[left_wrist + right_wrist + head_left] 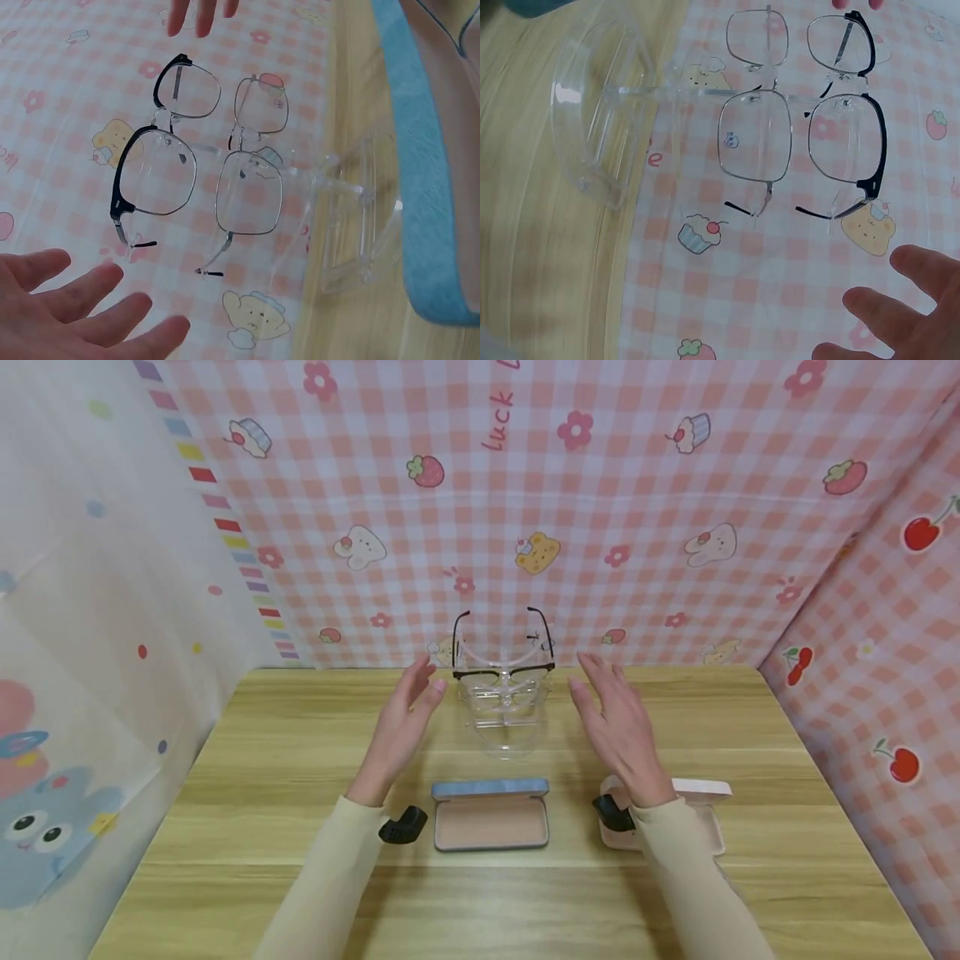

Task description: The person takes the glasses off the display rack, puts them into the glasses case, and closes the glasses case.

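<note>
A clear display stand (506, 723) at the back of the table bears two pairs of glasses. Black-browed glasses (478, 675) sit on its upper tier, temples pointing back toward the wall. Below them are thin silver-rimmed glasses (218, 196), lenses side by side in both wrist views. My left hand (401, 718) hovers left of the stand, fingers spread and holding nothing. On the other side is my right hand (618, 727), likewise empty, fingers extended forward. Both hands are apart from the glasses, with the black-browed pair nearest their fingertips.
An open blue glasses case (491, 823) lies in front of the stand, its lid raised at the back. Under my right forearm another open case, white and pink (705, 835), is partly hidden. Checked cloth (480, 510) hangs directly behind the table (247, 777).
</note>
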`<act>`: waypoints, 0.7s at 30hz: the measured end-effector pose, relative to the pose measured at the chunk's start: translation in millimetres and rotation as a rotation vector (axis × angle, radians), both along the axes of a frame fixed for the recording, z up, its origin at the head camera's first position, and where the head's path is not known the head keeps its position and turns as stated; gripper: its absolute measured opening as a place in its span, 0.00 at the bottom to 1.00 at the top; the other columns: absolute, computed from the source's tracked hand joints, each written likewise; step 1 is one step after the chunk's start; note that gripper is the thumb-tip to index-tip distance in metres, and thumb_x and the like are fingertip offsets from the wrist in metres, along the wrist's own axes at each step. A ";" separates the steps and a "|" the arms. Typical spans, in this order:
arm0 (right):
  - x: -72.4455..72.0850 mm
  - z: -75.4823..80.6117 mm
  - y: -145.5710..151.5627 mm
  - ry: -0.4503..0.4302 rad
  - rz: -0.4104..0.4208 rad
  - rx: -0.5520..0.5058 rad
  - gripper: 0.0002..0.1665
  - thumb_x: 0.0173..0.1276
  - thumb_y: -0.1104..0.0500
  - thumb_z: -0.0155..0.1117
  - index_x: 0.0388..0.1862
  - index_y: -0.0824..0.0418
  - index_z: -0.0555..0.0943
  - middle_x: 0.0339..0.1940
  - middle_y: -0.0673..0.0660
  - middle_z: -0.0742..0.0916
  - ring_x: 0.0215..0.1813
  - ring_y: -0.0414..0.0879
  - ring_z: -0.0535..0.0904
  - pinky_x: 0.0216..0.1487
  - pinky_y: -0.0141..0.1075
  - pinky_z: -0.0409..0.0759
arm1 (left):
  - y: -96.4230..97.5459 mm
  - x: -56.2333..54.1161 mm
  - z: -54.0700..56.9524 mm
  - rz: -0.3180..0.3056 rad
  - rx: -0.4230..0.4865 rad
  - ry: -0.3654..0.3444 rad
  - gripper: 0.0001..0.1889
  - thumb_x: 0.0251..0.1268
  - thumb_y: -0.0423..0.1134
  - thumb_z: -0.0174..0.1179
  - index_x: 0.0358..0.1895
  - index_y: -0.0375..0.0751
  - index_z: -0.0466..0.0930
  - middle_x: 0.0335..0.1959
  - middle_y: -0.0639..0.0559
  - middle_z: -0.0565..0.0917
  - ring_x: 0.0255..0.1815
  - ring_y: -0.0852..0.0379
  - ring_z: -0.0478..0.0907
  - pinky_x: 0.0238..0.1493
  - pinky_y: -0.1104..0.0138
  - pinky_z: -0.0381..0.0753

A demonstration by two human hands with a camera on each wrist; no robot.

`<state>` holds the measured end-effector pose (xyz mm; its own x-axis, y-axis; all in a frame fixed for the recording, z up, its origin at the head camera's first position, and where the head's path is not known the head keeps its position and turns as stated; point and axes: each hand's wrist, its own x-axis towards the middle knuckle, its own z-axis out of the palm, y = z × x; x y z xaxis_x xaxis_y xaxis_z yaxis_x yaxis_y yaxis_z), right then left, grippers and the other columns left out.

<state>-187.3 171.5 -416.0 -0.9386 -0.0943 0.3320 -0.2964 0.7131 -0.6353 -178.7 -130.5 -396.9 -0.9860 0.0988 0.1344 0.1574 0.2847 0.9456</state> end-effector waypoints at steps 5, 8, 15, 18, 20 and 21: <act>-5.6 1.9 -5.5 0.002 0.016 -0.055 0.40 0.84 0.33 0.37 0.81 0.56 0.66 0.81 0.58 0.69 0.81 0.65 0.57 0.80 0.61 0.54 | 3.0 -7.6 2.3 -0.003 0.115 -0.036 0.35 0.82 0.55 0.51 0.81 0.41 0.57 0.75 0.39 0.70 0.75 0.43 0.66 0.73 0.47 0.69; -8.3 3.2 -9.2 -0.026 0.014 -0.097 0.38 0.84 0.33 0.37 0.82 0.52 0.66 0.81 0.57 0.69 0.81 0.62 0.59 0.80 0.60 0.55 | 5.4 -12.8 2.8 0.008 0.191 -0.077 0.33 0.82 0.52 0.52 0.80 0.39 0.59 0.71 0.39 0.72 0.72 0.43 0.70 0.69 0.48 0.75; -16.4 6.7 -15.3 -0.075 -0.002 -0.232 0.36 0.83 0.34 0.40 0.81 0.48 0.67 0.78 0.55 0.73 0.76 0.57 0.69 0.75 0.57 0.67 | 11.6 -27.0 2.8 0.052 0.394 -0.184 0.29 0.79 0.36 0.56 0.77 0.32 0.61 0.63 0.36 0.76 0.61 0.43 0.77 0.62 0.56 0.83; -19.9 7.8 -16.1 -0.100 -0.002 -0.283 0.35 0.83 0.34 0.42 0.79 0.48 0.69 0.77 0.55 0.74 0.72 0.57 0.74 0.69 0.56 0.74 | 13.5 -32.4 3.0 0.078 0.434 -0.209 0.28 0.77 0.32 0.56 0.75 0.31 0.64 0.59 0.38 0.78 0.54 0.47 0.79 0.60 0.59 0.84; -22.7 8.8 -16.7 -0.115 -0.003 -0.309 0.35 0.83 0.35 0.44 0.79 0.50 0.70 0.76 0.56 0.75 0.71 0.57 0.75 0.68 0.56 0.75 | 14.4 -35.7 3.1 0.090 0.450 -0.219 0.27 0.77 0.31 0.57 0.74 0.29 0.65 0.56 0.38 0.79 0.50 0.51 0.80 0.60 0.60 0.84; -24.1 9.5 -17.2 -0.123 -0.005 -0.316 0.34 0.83 0.35 0.45 0.78 0.50 0.71 0.76 0.56 0.76 0.70 0.57 0.75 0.68 0.56 0.75 | 14.8 -37.2 3.2 0.094 0.456 -0.223 0.26 0.76 0.30 0.57 0.74 0.29 0.65 0.56 0.37 0.79 0.49 0.52 0.81 0.60 0.61 0.84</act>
